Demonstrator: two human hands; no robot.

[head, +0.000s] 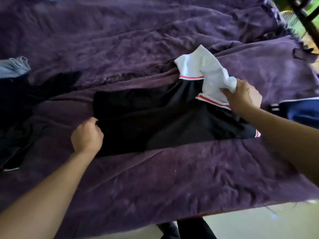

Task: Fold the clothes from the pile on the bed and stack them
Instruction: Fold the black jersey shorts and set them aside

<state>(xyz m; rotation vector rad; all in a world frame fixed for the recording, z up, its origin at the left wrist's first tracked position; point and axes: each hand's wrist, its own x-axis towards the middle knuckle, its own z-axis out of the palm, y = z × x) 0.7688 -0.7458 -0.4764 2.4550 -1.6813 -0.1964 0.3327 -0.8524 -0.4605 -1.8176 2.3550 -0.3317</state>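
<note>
A black garment [155,121] with white sleeves and red-and-white trim lies spread on the purple bed [155,178], its long axis running left to right. The left hand [87,135] grips its left edge; the right hand [241,96] clutches a bunched white sleeve [207,71]. Dark clothes [22,107] and denim [12,66] lie left, a navy garment [302,112] right.

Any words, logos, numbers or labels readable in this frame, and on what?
None can be read.
Black top with white, red-striped sleeves: no print shows.
Folded navy blue garment: white marks, too blurred to read.
Dark clothes pile: green-white mark, too blurred.
</note>
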